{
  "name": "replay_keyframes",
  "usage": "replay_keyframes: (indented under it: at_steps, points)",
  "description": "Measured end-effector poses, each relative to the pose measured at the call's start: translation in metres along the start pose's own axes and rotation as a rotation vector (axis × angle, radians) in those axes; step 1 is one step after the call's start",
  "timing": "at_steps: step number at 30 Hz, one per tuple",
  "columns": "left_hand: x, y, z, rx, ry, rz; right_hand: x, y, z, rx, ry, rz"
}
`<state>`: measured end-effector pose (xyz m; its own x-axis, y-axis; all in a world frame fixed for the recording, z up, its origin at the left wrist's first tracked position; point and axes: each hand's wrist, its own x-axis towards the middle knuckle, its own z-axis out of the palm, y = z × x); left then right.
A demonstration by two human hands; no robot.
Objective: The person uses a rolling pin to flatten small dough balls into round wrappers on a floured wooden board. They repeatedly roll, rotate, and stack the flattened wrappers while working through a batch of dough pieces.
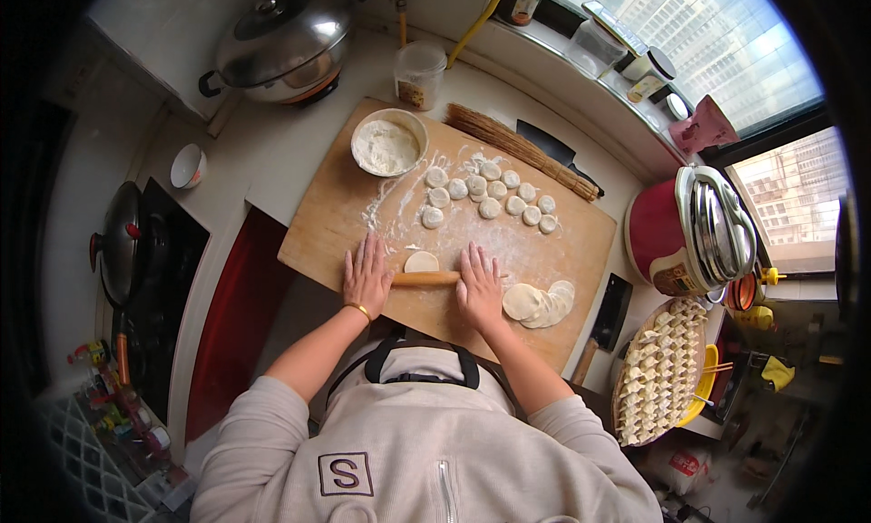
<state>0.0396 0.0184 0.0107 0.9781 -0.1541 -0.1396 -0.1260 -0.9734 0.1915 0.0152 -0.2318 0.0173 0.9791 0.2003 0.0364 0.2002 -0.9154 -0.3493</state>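
My left hand [367, 272] lies flat on the left end of a wooden rolling pin [427, 279], and my right hand [479, 285] presses on its right end with fingers extended. Partly under the pin, between my hands, is a round dough wrapper [422, 262]. Overlapping flat wrappers [522, 302] lie to the right of my right hand. Several small floured dough discs [489, 208] are spread over the far half of the wooden board [326, 217]. At the board's far left stands a bowl of flour [387, 143].
Beyond the board lie a straw brush [517, 149] and a dark blade. To the right are a cleaver [610, 312], a red cooker [656, 230] and a tray of shaped dumplings [660, 373]. A lidded steel pan [282, 43], a plastic tub [420, 74] and a small bowl [188, 166] stand further left.
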Motion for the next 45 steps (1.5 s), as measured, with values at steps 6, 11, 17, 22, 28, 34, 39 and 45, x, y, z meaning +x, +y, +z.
replay_keyframes:
  at_steps: [6, 11, 17, 22, 28, 34, 39, 45]
  points:
    - [0.048, -0.004, 0.003, -0.009, 0.195, -0.110, 0.041, 0.002, 0.000, 0.072, 0.030, 0.003]
    - [-0.008, -0.008, 0.007, -0.057, 0.026, -0.023, 0.002, -0.003, 0.001, 0.032, 0.008, -0.074]
    - [0.047, 0.000, -0.011, -0.049, 0.178, -0.117, 0.037, 0.006, 0.001, 0.061, -0.008, 0.059]
    - [0.001, -0.012, 0.005, -0.039, 0.004, -0.075, 0.002, -0.008, -0.002, 0.044, -0.049, -0.062]
    - [0.050, -0.011, -0.002, -0.040, 0.206, -0.118, 0.038, 0.010, 0.005, 0.040, -0.008, -0.036]
    - [0.017, -0.021, 0.016, -0.041, 0.094, -0.121, 0.028, -0.007, 0.001, 0.000, -0.033, -0.085]
    - [0.041, -0.013, -0.002, 0.001, 0.206, -0.066, 0.032, 0.003, 0.003, 0.088, -0.045, -0.035]
    - [0.026, -0.020, 0.005, -0.024, 0.117, -0.133, 0.040, -0.011, -0.005, 0.048, -0.016, -0.115]
